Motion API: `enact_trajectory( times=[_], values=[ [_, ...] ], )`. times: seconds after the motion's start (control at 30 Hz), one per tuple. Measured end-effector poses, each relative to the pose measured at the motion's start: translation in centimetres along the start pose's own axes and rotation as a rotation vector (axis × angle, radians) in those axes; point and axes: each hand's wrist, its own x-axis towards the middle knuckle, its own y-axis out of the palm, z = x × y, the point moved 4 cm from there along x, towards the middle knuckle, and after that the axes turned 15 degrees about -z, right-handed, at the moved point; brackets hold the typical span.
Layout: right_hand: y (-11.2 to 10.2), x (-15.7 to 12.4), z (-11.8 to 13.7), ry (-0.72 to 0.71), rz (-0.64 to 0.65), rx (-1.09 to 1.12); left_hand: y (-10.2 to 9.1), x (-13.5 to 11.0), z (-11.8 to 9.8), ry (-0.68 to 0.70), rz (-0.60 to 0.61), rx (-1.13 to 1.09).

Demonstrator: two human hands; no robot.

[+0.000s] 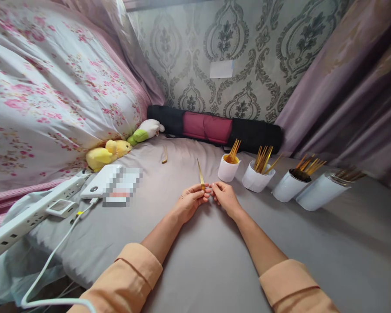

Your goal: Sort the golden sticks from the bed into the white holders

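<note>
Upright in my left hand (193, 201) is a slim gold-coloured stick (201, 174), pinched near its lower end and narrowing to a point at the top. My right hand (224, 196) is close beside it, fingertips pinched together near the left fingers; what they hold, if anything, is too small to make out. On the grey sheet beyond my left hand lies another thin gold-coloured piece (164, 155). To the right stand a short white cup (228, 171), a second white cup (256, 179) and a taller white can (285, 189), each with several thin sticks.
Farther right, a tilted white can (317, 193) holds darker sticks. A black and red long bag (207, 127) lies along the wall. At left are plush toys (109, 153), a white power bank (100, 182), a power strip (35, 212) and a white cable (54, 254).
</note>
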Motion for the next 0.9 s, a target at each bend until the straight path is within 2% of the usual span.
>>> enact_trajectory(
  times=[0.5, 0.9],
  values=[
    [-0.4, 0.0, 0.8, 0.103, 0.095, 0.145, 0.4, -2.0, 0.8, 0.020, 0.063, 0.137],
    [-0.5, -0.2, 2.0, 0.114, 0.117, 0.131, 0.6, -2.8, 1.3, 0.021, 0.113, 0.277]
  ],
)
